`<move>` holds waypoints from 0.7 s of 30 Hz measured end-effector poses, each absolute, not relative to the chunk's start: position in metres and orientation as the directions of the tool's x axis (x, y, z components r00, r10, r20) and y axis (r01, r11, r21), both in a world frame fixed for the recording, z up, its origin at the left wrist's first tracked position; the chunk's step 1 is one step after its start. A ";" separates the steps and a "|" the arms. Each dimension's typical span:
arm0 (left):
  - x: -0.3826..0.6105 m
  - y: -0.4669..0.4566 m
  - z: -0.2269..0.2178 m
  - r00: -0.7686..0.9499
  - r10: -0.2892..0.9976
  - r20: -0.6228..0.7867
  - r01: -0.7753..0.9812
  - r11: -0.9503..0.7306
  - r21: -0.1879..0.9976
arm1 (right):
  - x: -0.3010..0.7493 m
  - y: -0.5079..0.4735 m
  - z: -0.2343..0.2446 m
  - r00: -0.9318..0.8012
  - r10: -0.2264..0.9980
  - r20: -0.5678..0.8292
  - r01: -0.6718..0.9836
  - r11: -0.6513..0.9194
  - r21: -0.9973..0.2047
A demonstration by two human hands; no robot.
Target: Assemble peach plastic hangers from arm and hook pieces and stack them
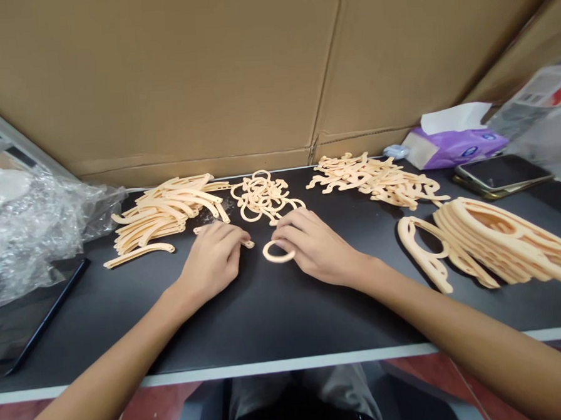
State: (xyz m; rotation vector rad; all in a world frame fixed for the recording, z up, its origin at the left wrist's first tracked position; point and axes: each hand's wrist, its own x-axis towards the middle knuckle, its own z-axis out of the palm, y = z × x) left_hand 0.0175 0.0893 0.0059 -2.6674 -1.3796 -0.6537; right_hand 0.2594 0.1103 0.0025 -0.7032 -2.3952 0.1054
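Pale ring [278, 258] sits between the two hands, right at the fingertips of the right hand [316, 242]; can't tell if it also touches the table [291, 322]. Right fingers bent, closed down to a pinch on the ring's far side. Left hand [212, 257] curled, thumb in close to the fingers, gripping a pale strip [248, 243]; most of it hidden under the hand, ends poking out both sides. Ring and strip near each other, apart. Both hands mid-table, between near and far edges.

Ring: round, smooth, matte, plastic-looking. Same peach tone on all loose parts.

Toward the far edge, behind the hands: heap of rings [263, 197], tangled, some with hooked tails. Left of it, pile of curved strips [162, 210], slim, grooved, holes at ends; one loose strip [139, 254] on the near side. Right of centre, far edge: heap of wavy hook-shaped pieces [377, 180].

Right end of table: stack of flat looped frames [508, 242], openwork, one frame [421, 253] leaning out at its left. Behind: glossy phone [504, 172], purple tissue pack [456, 145].

Left end: crinkly clear bubble wrap [41, 222] over a dark flat tablet [37, 329]. Brown cardboard [198, 76] stands along the far edge.
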 end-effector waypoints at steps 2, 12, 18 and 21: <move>0.026 0.082 0.005 0.570 0.718 0.400 0.681 -0.685 0.259 | 0.259 0.111 0.003 -0.618 0.491 0.614 0.422 0.866 -0.268; 0.037 0.070 0.011 0.426 0.757 0.496 0.535 -0.653 0.536 | 0.254 0.107 0.002 -0.469 0.445 0.763 0.331 0.889 -0.316; 0.042 0.066 0.016 0.375 0.823 0.426 0.472 -0.565 0.676 | 0.249 0.094 0.003 -0.542 0.350 0.764 0.315 0.927 -0.201; 0.041 0.069 0.018 0.293 0.865 0.406 0.447 -0.500 0.742 | 0.248 0.091 0.004 -0.548 0.405 0.732 0.333 0.908 -0.253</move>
